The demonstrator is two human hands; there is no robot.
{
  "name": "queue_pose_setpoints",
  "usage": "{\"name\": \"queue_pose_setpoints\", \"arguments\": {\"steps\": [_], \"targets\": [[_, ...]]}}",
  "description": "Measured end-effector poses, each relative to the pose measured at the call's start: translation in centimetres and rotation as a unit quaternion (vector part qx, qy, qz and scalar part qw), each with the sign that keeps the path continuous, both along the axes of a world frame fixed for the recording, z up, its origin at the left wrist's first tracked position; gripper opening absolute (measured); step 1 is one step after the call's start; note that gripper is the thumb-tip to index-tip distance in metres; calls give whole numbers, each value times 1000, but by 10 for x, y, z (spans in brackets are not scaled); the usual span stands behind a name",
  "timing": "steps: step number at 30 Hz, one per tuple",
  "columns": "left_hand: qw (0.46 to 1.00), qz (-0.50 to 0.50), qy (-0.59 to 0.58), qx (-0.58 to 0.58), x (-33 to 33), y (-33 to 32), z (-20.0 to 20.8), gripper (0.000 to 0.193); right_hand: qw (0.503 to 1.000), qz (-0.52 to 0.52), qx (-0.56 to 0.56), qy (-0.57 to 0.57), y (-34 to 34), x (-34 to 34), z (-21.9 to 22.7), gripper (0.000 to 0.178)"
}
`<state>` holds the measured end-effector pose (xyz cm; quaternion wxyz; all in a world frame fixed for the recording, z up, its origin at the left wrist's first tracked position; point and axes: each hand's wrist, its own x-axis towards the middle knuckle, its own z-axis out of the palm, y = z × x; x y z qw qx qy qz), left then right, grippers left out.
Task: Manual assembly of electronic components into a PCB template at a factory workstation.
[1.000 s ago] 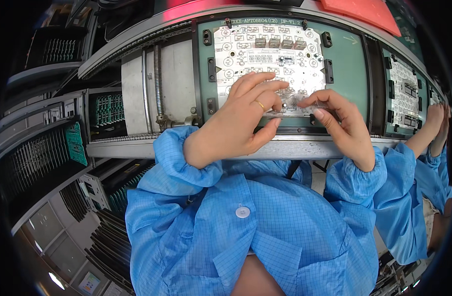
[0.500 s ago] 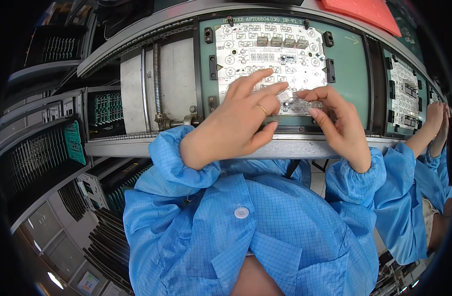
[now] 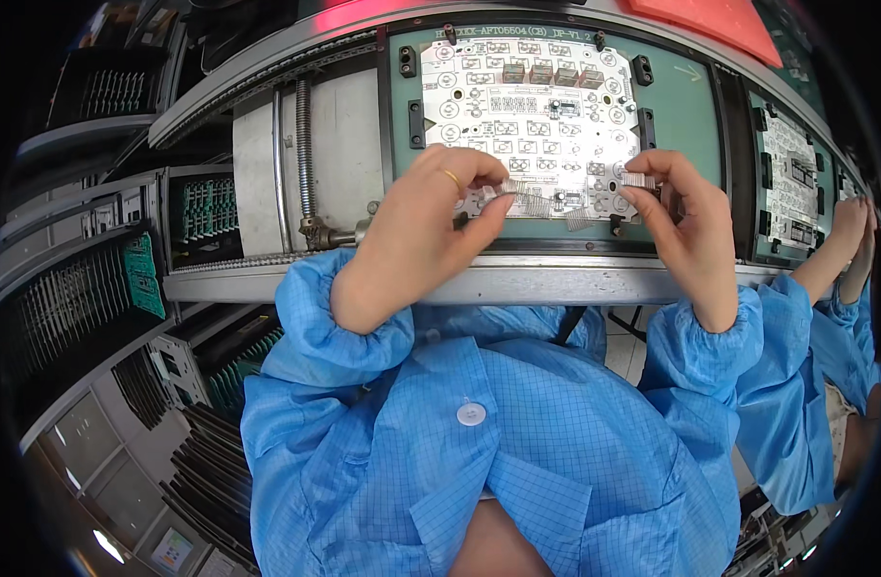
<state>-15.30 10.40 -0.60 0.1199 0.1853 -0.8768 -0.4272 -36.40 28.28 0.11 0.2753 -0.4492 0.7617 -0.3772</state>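
A white circuit board (image 3: 556, 159) lies in a green carrier plate (image 3: 685, 115). At its lower left corner, my left hand (image 3: 426, 216), with a ring on one finger, pinches a comb-like strip of thin wire leads (image 3: 529, 200) between thumb and index finger. Close to the board's right edge, my right hand (image 3: 690, 212) pinches a small ribbed strip (image 3: 636, 180) that looks alike. Between the hands, more fine leads (image 3: 580, 221) overlap the board's near edge; whether they belong to the left strip I cannot tell. Brown block components (image 3: 539, 74) stand in a row on the board.
Black clamps (image 3: 642, 70) edge the carrier plate. A metal rail (image 3: 556, 281) runs along the near side. To the left are a threaded rod (image 3: 304, 144) and racks of green boards (image 3: 210, 212). Another person's hands (image 3: 849, 240) are by a second board (image 3: 786, 183) at the right.
My left hand has drawn back left and closed its spread fingers on the strip. My right hand has shifted slightly right with its piece. A red glow shows at the far rail.
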Motion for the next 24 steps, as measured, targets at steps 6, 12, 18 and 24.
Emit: {"name": "queue_pose_setpoints", "arguments": {"steps": [6,12,18,24], "targets": [[996,-2,40,-74,-11,-5,-7,22,980,35,-74,182,-11,2,-8,19],[994,-33,50,-95,-12,-3,-5,22,970,84,-47,223,-16,-1,-11,20],[995,-51,29,-80,-4,9,-2,22,965,85,-31,245,-18,0,-15,21],[995,-16,30,-94,0,1,-4,21,960,90,-12,266,-19,2,-12,19]]}}
